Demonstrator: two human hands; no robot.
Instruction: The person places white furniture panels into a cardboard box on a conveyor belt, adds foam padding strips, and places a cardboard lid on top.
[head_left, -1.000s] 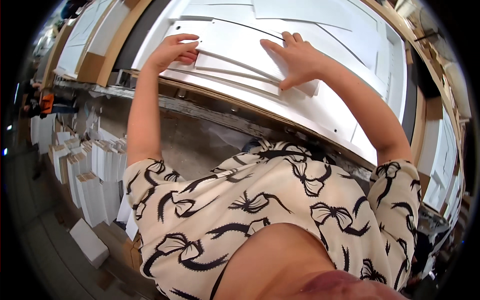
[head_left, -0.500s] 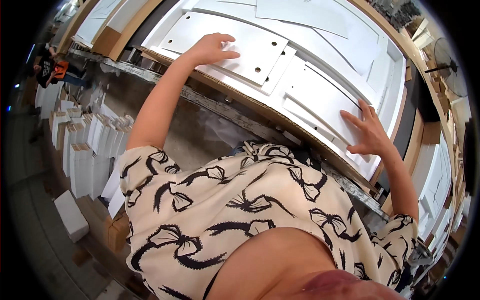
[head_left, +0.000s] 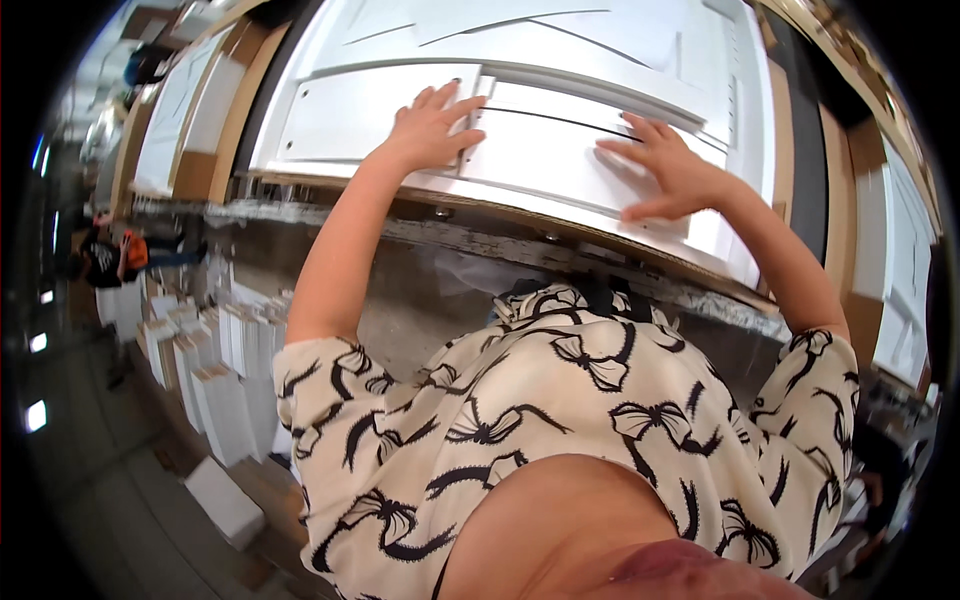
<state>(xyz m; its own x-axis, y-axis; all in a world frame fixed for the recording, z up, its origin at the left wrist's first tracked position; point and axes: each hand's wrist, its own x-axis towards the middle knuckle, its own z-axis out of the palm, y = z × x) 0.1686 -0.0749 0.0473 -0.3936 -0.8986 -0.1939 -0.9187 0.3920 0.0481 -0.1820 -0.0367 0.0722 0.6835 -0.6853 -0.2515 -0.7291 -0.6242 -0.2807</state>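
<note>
My left hand (head_left: 435,132) is open, its fingers spread over the right end of a white panel with holes (head_left: 350,112). Its fingertips reach the seam beside a second white panel (head_left: 545,155). On the right part of that second panel lies my right hand (head_left: 668,172), open with fingers apart; its fingertips are near the panel's far edge. Both panels lie flat, end to end, along the near side of a shallow open carton (head_left: 330,182). Behind them are larger white boards (head_left: 470,45) in the same carton.
Similar cartons of white parts stand left (head_left: 190,110) and right (head_left: 895,250) along the line. A worn metal edge (head_left: 400,228) runs between me and the carton. White boards (head_left: 225,370) are stacked at the left, and a person (head_left: 115,260) is farther off.
The view has turned. My left hand has shifted to the right end of the holed panel, its fingers spreading. The right panel, askew before, now lies in line with the left one.
</note>
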